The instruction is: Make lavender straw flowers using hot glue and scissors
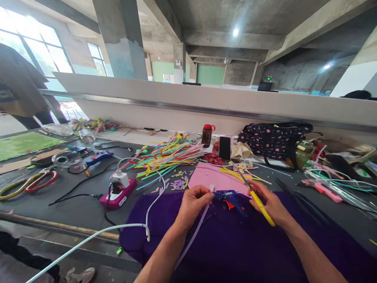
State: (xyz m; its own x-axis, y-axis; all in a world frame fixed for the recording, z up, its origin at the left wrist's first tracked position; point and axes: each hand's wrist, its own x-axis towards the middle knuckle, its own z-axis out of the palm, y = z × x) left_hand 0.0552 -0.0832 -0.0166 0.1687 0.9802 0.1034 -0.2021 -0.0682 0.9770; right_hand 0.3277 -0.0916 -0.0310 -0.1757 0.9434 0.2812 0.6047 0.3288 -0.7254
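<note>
Left hand [190,204]: fingers pinched together on a thin lilac stem [196,232], over the purple cloth [235,247]
Right hand [271,202]: fingers curled around a yellow-handled tool [261,207]
Glue gun [239,205]: smooth blue body, orange trigger [229,204], between hands

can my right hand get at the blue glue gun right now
Probably yes: your right hand is close beside the blue glue gun, with nothing visible between them, though the yellow-handled tool it holds might get in the way.
</note>
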